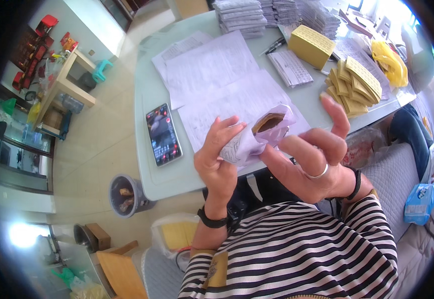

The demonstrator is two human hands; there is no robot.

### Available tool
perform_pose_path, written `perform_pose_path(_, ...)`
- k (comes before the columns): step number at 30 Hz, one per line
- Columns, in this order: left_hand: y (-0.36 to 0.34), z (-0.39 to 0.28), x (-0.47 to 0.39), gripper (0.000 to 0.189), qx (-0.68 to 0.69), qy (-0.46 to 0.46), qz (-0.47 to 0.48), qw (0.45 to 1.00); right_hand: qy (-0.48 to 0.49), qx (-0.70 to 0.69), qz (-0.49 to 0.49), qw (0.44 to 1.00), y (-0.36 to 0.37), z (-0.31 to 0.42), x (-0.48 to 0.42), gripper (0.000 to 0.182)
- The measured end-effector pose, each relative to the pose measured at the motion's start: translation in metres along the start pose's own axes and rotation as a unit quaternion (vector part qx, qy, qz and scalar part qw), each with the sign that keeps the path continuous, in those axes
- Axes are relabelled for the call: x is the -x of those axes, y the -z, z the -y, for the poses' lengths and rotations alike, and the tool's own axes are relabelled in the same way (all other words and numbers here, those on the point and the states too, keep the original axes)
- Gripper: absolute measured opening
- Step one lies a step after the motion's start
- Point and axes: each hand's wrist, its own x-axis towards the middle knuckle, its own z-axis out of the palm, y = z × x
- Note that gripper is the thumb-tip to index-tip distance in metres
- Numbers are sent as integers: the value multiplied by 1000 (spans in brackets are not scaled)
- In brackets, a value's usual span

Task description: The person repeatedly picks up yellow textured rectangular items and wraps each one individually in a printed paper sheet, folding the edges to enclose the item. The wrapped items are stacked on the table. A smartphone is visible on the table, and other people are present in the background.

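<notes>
My left hand (217, 160) grips a rolled packet of thin white printed paper (246, 145) around a curled wad of yellow-brown paper (269, 123), whose layered end faces up. At the packet's near right edge, my right hand (310, 160) pinches the white paper between thumb and fingertip, the little finger lifted. Large white printed sheets (217, 82) lie on the glass-topped table beneath. To the right fans a loose pile of folded yellow paper (353, 88). Beyond it stands a neat yellow paper block (310, 45), beside a folded white printed packet (291, 69).
A phone (163, 134) with a lit screen lies near the left table edge (142, 164). Stacked folded papers (239, 17) stand at the back, pens (276, 45) before them. A bin (127, 196) stands on the floor. At right, another person's leg (413, 127) shows.
</notes>
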Motion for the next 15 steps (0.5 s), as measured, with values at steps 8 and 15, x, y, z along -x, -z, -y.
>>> perform_pose_path(8, -7, -3, 1, 35, 8, -18, -23, 1000, -18, -44, 49, 998, 1, -1, -2, 26)
perform_pose_path(15, -6, 4, 3, 48, -5, -66, 14, 998, -103, -182, 198, 958, 21, -10, -18, 31)
